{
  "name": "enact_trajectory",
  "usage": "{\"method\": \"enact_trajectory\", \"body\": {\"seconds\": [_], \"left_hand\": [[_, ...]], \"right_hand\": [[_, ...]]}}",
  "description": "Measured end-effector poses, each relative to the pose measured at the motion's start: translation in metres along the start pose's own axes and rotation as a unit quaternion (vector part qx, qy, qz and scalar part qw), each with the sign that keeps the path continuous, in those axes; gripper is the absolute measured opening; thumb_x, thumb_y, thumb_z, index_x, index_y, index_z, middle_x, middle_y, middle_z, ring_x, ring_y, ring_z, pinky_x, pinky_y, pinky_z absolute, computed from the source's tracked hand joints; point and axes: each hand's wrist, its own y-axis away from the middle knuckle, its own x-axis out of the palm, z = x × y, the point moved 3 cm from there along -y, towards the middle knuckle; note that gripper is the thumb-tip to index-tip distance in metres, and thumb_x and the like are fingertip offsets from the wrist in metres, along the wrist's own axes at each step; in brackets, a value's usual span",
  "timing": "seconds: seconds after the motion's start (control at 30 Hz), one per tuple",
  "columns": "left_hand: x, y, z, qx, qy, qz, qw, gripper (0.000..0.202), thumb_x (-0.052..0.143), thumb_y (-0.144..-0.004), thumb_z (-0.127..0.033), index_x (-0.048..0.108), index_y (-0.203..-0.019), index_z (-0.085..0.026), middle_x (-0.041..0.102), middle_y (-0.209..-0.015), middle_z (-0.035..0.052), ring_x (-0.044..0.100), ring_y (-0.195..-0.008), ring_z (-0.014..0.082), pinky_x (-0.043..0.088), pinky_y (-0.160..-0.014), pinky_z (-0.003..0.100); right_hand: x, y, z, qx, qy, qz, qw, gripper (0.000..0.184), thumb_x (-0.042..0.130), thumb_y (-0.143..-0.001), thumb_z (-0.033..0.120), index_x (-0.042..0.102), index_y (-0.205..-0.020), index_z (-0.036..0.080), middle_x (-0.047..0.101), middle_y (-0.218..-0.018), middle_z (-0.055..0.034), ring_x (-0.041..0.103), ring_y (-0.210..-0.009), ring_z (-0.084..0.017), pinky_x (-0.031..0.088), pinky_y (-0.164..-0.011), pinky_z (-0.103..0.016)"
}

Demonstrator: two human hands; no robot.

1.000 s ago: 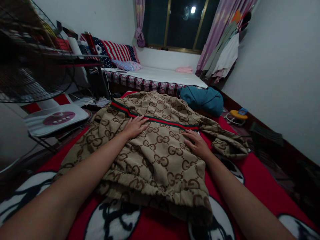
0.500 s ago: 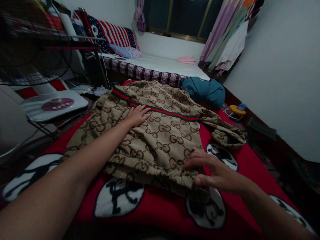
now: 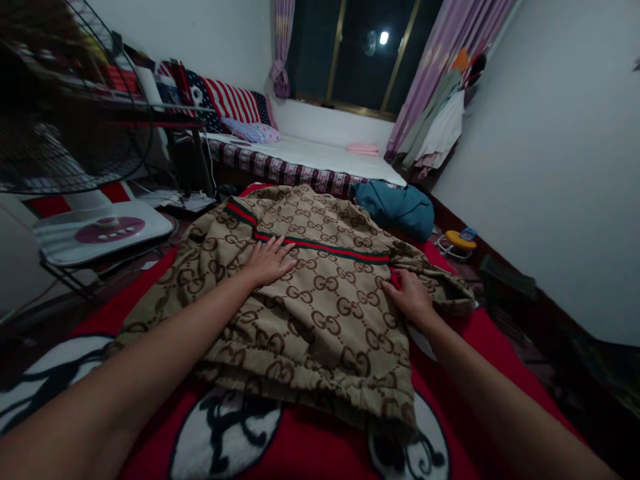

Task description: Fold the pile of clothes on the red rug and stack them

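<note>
A tan jacket (image 3: 320, 300) with brown interlocking letters and a green-red-green stripe (image 3: 325, 249) lies spread out, its gathered hem towards me. My left hand (image 3: 270, 261) rests flat on it with fingers spread, just below the stripe. At the jacket's right side edge, below the right end of the stripe, my right hand (image 3: 413, 298) has its fingers curled and the thumb on the fabric, pinching the edge. The right sleeve (image 3: 450, 293) lies folded beyond that hand. Beneath the jacket is a red blanket (image 3: 310, 447) with white and black patches.
A teal bundle (image 3: 395, 208) sits beyond the jacket's collar. An electric fan (image 3: 95, 230) stands at the left. Behind is a bed (image 3: 310, 155) with pillows, under a window. Clothes (image 3: 440, 130) hang at the right near a yellow stool (image 3: 460, 240).
My right hand has moved from the hem forward along the jacket's right side to below the stripe, closing on the edge. My left hand stays flat. The view has tilted upward.
</note>
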Motion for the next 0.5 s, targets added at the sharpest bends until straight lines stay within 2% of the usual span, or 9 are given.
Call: {"method": "enact_trajectory", "body": {"seconds": [0.07, 0.17, 0.23, 0.3, 0.43, 0.5], "left_hand": [[0.001, 0.000, 0.000, 0.002, 0.004, -0.008, 1.000, 0.063, 0.027, -0.095, -0.058, 0.027, -0.149, -0.027, 0.017, -0.159, 0.0085, 0.017, -0.145, 0.0288, 0.015, -0.114, 0.054], [0.002, -0.001, -0.001, 0.002, 0.004, -0.015, 1.000, 0.062, 0.028, -0.095, -0.057, 0.029, -0.149, -0.027, 0.017, -0.159, 0.0080, 0.017, -0.145, 0.0288, 0.015, -0.114, 0.054], [0.002, 0.001, 0.000, 0.001, 0.000, -0.010, 1.000, 0.062, 0.028, -0.095, -0.057, 0.028, -0.149, -0.027, 0.016, -0.159, 0.0087, 0.017, -0.145, 0.0295, 0.016, -0.114, 0.054], [0.000, 0.005, 0.002, 0.015, -0.003, 0.006, 1.000, 0.063, 0.028, -0.095, -0.057, 0.027, -0.150, -0.026, 0.017, -0.158, 0.0106, 0.017, -0.145, 0.0306, 0.017, -0.113, 0.054], [-0.012, 0.019, 0.009, 0.101, -0.011, 0.041, 0.994, 0.066, 0.031, -0.093, -0.060, 0.027, -0.150, -0.026, 0.020, -0.157, 0.0139, 0.021, -0.144, 0.0314, 0.022, -0.112, 0.050], [-0.023, 0.026, 0.014, 0.142, -0.024, 0.052, 0.988, 0.066, 0.034, -0.092, -0.059, 0.030, -0.149, -0.024, 0.031, -0.153, 0.0146, 0.031, -0.140, 0.0297, 0.027, -0.111, 0.045]], "right_hand": [[0.016, -0.024, 0.000, 0.051, -0.042, 0.015, 0.998, 0.050, 0.057, -0.083, 0.042, 0.055, -0.123, 0.011, 0.064, -0.111, -0.0144, 0.060, -0.100, -0.025, 0.045, -0.084, -0.033], [0.032, -0.042, 0.015, 0.059, -0.075, 0.000, 0.995, 0.062, 0.060, -0.082, 0.039, 0.043, -0.136, 0.013, 0.062, -0.117, -0.0140, 0.061, -0.105, -0.025, 0.046, -0.084, -0.031], [0.038, -0.042, 0.025, 0.040, -0.038, -0.023, 0.998, 0.057, 0.059, -0.083, 0.035, 0.045, -0.136, 0.019, 0.059, -0.120, -0.0137, 0.061, -0.106, -0.026, 0.047, -0.083, -0.032], [0.042, -0.038, 0.027, 0.011, -0.016, -0.037, 0.999, 0.045, 0.054, -0.086, 0.032, 0.054, -0.130, 0.022, 0.059, -0.119, -0.0129, 0.062, -0.104, -0.026, 0.047, -0.083, -0.033], [0.047, -0.032, 0.016, -0.049, -0.104, -0.070, 0.991, 0.042, 0.050, -0.084, 0.030, 0.058, -0.124, 0.019, 0.063, -0.115, -0.0110, 0.060, -0.107, -0.024, 0.046, -0.090, -0.033], [0.046, -0.032, 0.008, -0.046, -0.152, -0.087, 0.984, 0.044, 0.050, -0.082, 0.032, 0.058, -0.123, 0.018, 0.066, -0.115, -0.0101, 0.061, -0.107, -0.024, 0.046, -0.092, -0.034]]}}
